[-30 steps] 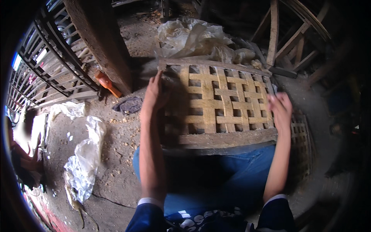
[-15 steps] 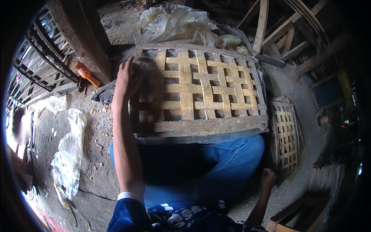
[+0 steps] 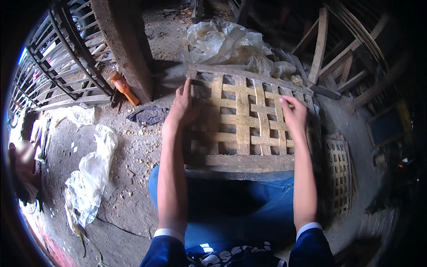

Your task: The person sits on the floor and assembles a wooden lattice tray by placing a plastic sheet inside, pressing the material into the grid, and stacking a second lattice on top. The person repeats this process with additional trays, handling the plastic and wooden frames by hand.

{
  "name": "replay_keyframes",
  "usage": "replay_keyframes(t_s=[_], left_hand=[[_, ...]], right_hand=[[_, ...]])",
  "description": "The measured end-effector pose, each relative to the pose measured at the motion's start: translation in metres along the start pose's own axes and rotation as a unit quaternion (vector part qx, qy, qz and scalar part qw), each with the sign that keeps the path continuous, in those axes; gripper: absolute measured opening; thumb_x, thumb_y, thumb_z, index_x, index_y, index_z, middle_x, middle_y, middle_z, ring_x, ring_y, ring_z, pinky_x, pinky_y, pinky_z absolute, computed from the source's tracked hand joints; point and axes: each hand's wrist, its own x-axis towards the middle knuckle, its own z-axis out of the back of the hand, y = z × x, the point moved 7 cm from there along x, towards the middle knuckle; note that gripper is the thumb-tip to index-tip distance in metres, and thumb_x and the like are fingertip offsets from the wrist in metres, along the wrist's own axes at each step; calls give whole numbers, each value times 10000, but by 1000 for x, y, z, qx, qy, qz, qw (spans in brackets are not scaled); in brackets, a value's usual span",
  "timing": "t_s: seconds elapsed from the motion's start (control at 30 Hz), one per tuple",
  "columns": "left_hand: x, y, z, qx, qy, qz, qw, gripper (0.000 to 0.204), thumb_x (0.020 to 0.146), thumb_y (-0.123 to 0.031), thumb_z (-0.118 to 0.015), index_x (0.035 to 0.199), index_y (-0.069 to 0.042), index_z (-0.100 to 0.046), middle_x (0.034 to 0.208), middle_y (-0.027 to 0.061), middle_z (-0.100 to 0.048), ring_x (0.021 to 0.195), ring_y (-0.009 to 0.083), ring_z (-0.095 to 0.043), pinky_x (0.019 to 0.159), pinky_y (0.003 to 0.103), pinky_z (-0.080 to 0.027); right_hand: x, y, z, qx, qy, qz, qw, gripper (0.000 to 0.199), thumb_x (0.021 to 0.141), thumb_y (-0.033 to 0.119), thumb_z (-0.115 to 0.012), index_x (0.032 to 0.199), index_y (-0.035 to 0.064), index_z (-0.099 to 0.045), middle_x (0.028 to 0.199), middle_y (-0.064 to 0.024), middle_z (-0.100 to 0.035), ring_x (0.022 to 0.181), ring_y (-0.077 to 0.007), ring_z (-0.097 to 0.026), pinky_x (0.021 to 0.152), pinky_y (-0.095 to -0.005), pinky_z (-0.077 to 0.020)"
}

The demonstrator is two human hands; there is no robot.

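A wooden frame [image 3: 240, 163] with a woven lattice of pale flat strips [image 3: 242, 120] rests across my lap, over blue jeans. My left hand [image 3: 181, 107] grips the frame's left edge near its far corner, one finger stretched along the wood. Above the right part of the lattice is my right hand [image 3: 294, 113], thumb and fingers pinched together. Whatever it pinches, if anything, is too small to make out. Shadow darkens the left part of the weave.
Crumpled clear plastic sheeting [image 3: 231, 46] lies beyond the frame, and another sheet [image 3: 91, 173] at left. An orange-handled mallet-like tool [image 3: 124, 88] leans by a post [image 3: 122, 44]. More lattice panels [image 3: 340, 173] stand at right. A person [image 3: 26, 164] is at the far left.
My right hand has come up from low on the right side to above the lattice. The left hand stays at the frame's left edge. The whole view has shifted, moving the scene rightward and down.
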Motion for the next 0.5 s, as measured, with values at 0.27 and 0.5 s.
replay_keyframes(t_s=[0.27,0.5], left_hand=[[1,-2,-5,9,-12,8,1000,945,901,-361,-737,1606,-69,-179,1445,323,-436,1306,485,-498,1086,475,-461],[-1,-10,-1,-24,-3,35,999,904,864,-262,-771,1575,-60,-250,1399,299,-481,1257,475,-536,1046,476,-494]], right_hand=[[81,-24,-83,-136,49,-101,984,479,771,463,-856,791,-10,-780,657,-76,-707,611,-146,-639,659,-314,-516],[94,-21,-90,-154,71,-142,975,525,698,413,-922,725,-70,-719,726,-93,-705,637,-169,-625,663,-324,-509]])
